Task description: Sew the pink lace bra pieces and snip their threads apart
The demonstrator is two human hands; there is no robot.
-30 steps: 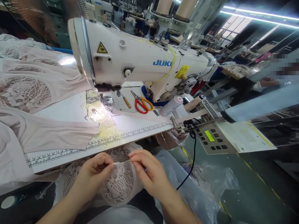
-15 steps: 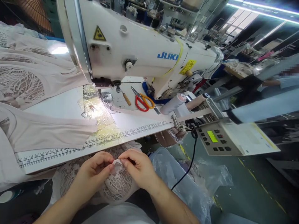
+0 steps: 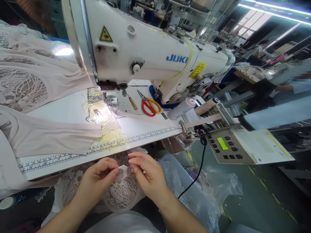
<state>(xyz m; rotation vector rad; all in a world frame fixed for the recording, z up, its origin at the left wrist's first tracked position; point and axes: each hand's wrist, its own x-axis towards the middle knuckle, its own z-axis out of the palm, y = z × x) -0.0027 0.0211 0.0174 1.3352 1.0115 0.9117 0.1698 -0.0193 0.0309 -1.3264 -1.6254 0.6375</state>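
Observation:
Below the table's front edge, my left hand (image 3: 98,181) and my right hand (image 3: 145,173) both pinch the top edge of a pale pink lace piece (image 3: 123,192) that hangs over my lap. The fingertips of the two hands nearly meet at a small fold of the lace. Behind them stands a white Juki sewing machine (image 3: 150,55) on the white table (image 3: 73,113), with a printed ruler along the table's front edge.
Pink fabric and lace pieces (image 3: 36,90) are piled at the left of the table. Red-and-orange scissors (image 3: 149,106), a screwdriver (image 3: 131,103) and a thread cone (image 3: 181,109) lie by the machine. A control panel (image 3: 225,149) juts out right. A plastic bag (image 3: 191,194) sits below.
My hands drew together along the lace edge; the right hand slid left until its fingertips met the left hand's. The view shifted slightly lower and closer.

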